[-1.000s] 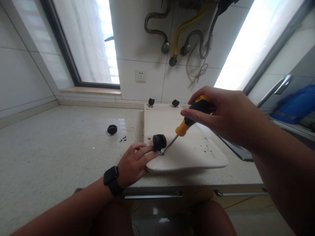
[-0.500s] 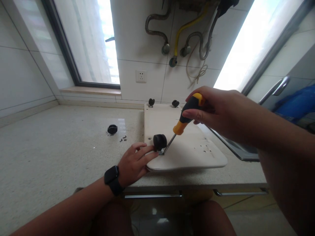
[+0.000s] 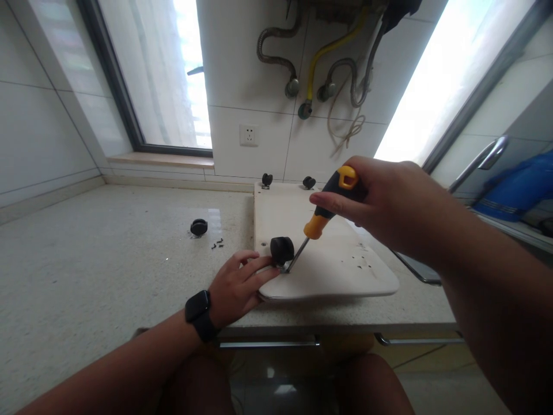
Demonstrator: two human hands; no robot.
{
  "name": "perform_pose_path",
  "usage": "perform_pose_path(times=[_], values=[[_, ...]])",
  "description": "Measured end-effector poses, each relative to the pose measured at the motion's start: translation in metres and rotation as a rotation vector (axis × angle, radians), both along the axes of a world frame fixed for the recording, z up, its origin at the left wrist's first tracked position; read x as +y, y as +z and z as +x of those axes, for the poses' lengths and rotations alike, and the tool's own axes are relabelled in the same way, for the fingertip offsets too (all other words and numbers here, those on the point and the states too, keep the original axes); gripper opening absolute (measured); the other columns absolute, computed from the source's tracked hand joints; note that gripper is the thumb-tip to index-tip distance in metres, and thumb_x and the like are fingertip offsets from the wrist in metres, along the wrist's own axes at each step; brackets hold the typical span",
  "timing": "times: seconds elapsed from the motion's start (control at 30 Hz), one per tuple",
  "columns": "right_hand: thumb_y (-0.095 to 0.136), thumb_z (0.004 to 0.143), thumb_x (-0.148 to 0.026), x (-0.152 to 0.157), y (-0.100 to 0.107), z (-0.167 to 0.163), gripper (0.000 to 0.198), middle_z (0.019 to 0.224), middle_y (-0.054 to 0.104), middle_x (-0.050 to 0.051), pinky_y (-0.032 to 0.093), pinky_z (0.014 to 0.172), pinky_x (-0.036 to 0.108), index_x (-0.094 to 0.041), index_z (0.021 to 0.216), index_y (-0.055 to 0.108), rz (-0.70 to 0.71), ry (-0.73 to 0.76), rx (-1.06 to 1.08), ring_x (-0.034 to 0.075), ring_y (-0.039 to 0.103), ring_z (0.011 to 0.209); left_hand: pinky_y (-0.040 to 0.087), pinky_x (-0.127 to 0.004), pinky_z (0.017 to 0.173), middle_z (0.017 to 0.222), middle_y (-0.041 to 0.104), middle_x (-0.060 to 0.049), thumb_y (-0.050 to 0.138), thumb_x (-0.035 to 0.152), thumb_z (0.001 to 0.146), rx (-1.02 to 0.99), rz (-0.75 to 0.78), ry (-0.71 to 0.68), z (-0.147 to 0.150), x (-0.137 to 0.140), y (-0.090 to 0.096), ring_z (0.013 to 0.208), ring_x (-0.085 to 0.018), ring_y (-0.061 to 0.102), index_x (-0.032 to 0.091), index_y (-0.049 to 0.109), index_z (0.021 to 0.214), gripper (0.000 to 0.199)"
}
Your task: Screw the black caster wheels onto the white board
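My right hand (image 3: 367, 199) is wrapped around the yellow and black handle of a screwdriver (image 3: 334, 193). The screwdriver slants down to the left, its tip at the metal base of a black caster wheel (image 3: 282, 249). This caster stands at the near left corner of a pale board (image 3: 328, 271). Stretched out over that corner, the fingers of my left hand (image 3: 239, 285) touch the caster's base; the thumb is mostly hidden. Whether a screw sits under the tip is too small to tell. Several small screws (image 3: 217, 244) and a loose caster (image 3: 199, 227) lie to the left.
Two more casters (image 3: 266, 180) stand along the board's far edge. The board rests on a speckled countertop (image 3: 108, 259), its near edge over drawer handles (image 3: 268, 344). A sink (image 3: 425, 276) with a faucet (image 3: 492, 154) is at right. Hoses (image 3: 317, 57) hang on the back wall.
My right hand has shifted slightly on the screwdriver handle, showing more of its yellow end, and the forearm has dropped a little. The left hand stays at the caster's base.
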State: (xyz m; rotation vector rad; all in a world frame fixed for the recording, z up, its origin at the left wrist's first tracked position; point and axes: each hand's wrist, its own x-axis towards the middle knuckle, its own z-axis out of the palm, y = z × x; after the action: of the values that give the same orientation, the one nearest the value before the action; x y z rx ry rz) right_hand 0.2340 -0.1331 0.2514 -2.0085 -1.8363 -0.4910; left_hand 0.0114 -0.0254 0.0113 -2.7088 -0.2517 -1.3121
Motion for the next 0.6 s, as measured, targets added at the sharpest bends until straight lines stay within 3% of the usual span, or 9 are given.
perform_pose_path(times=[0.33,0.6], values=[[0.066,0.085,-0.077,-0.0012,-0.0003,0.0019,0.052,0.064,0.061,0.003,0.030,0.056,0.035,-0.025,0.081,0.060,-0.004,0.009,0.036,0.019,0.049,0.055,0.051,-0.046,0.103,0.140,0.070,-0.010,0.060,0.005,0.087,0.000,-0.003,0.004,-0.0003,0.0002,0.0002,0.123,-0.031,0.055,0.020,0.065,0.136,0.052],[0.058,0.086,-0.084,0.0008,-0.0021,0.0020,0.060,0.066,0.061,0.004,0.030,0.055,0.035,-0.024,0.086,0.062,-0.007,-0.001,0.029,0.020,0.050,0.054,0.052,-0.046,0.103,0.141,0.070,-0.009,0.058,0.004,0.088,0.002,-0.007,0.012,0.0004,0.0004,0.0006,0.123,-0.031,0.054,0.020,0.065,0.137,0.051]])
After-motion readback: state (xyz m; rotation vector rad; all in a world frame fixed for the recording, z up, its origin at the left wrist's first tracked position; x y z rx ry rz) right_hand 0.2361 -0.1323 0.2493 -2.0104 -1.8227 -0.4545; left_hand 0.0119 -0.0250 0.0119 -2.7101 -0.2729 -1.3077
